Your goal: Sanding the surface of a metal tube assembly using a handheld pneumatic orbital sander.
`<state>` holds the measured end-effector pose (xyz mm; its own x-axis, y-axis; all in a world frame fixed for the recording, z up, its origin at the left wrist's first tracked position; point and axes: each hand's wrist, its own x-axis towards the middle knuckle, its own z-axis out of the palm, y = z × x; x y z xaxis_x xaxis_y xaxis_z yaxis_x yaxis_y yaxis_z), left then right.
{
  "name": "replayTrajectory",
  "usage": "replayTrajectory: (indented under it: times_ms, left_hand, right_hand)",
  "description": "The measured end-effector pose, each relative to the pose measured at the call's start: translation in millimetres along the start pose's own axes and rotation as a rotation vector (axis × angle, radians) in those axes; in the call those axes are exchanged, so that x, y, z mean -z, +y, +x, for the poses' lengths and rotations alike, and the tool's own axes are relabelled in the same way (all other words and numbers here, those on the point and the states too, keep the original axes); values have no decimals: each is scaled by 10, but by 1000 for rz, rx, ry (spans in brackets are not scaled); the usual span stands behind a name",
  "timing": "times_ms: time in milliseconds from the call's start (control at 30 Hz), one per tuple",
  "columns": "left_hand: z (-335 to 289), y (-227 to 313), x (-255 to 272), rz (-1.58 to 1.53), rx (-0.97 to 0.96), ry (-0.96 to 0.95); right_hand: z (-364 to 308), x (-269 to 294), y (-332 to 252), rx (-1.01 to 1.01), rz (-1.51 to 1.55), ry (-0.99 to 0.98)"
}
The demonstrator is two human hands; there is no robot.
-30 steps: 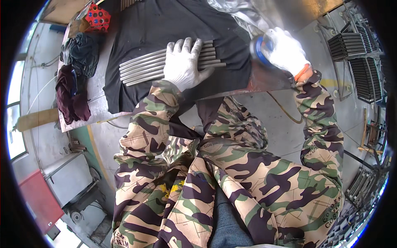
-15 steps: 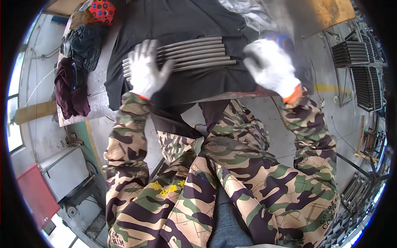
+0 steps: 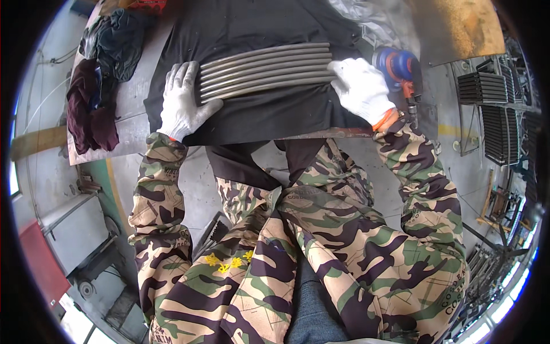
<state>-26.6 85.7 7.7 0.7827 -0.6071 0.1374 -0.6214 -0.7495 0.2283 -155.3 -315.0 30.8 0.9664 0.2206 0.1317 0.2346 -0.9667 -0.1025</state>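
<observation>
Several grey metal tubes (image 3: pixel 264 69) lie side by side on a black cloth (image 3: pixel 258 114) spread over the metal workbench. My left hand (image 3: pixel 180 104), in a white glove, presses against the tubes' left ends. My right hand (image 3: pixel 360 89), also gloved, rests against their right ends. Both hands bracket the bundle with fingers spread along it. A blue-topped power sander (image 3: pixel 395 64) sits on the bench just right of my right hand, not held.
Dark rags (image 3: pixel 94 103) are piled at the bench's left end. Stacks of black metal racks (image 3: pixel 492 103) stand on the floor at right. A brown board (image 3: pixel 458 28) lies at the back right. A red cabinet (image 3: pixel 43 264) stands at lower left.
My right hand has let go of the blue sander and come to the tubes' right ends. My left hand slid from the tubes' middle to their left ends.
</observation>
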Motion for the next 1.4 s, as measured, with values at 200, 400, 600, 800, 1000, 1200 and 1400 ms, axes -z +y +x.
replayTrajectory:
  times_ms: [200, 400, 600, 800, 1000, 1200, 1400]
  left_hand:
    - [1, 115, -73, 134, 8, 51]
    - [80, 121, -60, 158, 31, 0]
    - [46, 59, -139, 212, -99, 113]
    - [312, -10, -371, 218, 6, 205]
    - [492, -104, -279, 80, -16, 147]
    - [225, -59, -70, -2, 21, 41]
    - [104, -53, -64, 2, 2, 57]
  right_hand:
    - [-404, -58, 72, -15, -96, -10]
    - [-812, -110, 99, -40, -37, 10]
    - [0, 179, -138, 48, 45, 190]
    - [680, -508, 17, 67, -89, 16]
    - [945, -470, 128, 42, -107, -58]
    - [649, -676, 188, 53, 743, 388]
    - [757, -731, 10, -142, 546, 428]
